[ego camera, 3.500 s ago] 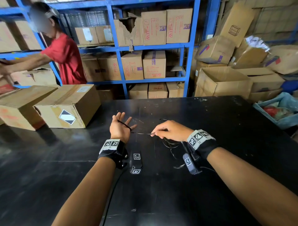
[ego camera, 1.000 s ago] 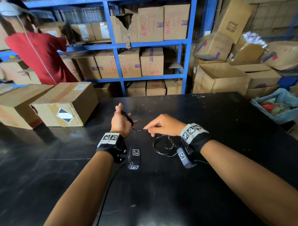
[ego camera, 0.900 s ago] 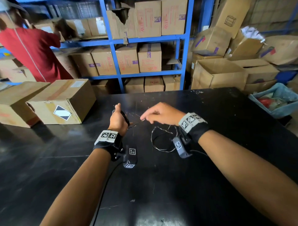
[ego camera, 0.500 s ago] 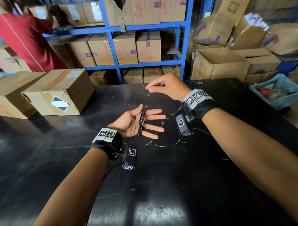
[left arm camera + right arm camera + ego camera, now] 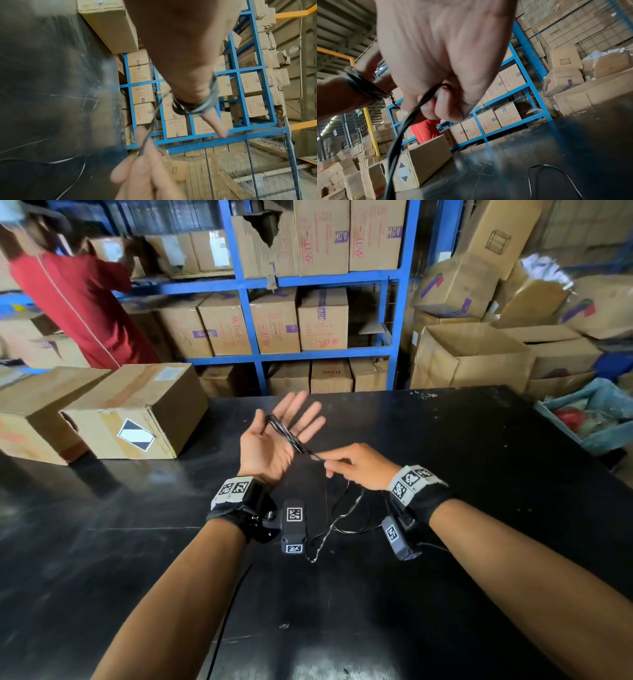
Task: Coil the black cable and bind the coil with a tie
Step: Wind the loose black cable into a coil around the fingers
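My left hand [image 5: 265, 451] is held palm up above the black table [image 5: 462, 481], fingers straight and spread. Several turns of the thin black cable [image 5: 286, 434] run slantwise across its palm; the left wrist view shows these turns [image 5: 197, 107] wrapped round the hand. Just right of that palm, my right hand [image 5: 346, 465] pinches the cable between thumb and fingers [image 5: 435, 102]. From this pinch the loose cable [image 5: 337, 518] hangs down and loops on the table between my wrists. I see no tie.
Two cardboard boxes [image 5: 137, 412] stand on the table at the left. Blue shelving [image 5: 255, 344] full of cartons rises behind the table's far edge. A person in a red shirt [image 5: 78, 302] works at the far left. A blue bin [image 5: 597, 419] sits off the right edge.
My right hand has come down from above and beyond the left hand to its near right side, drawing the cable across the palm. The left hand has turned its fingers away from me.
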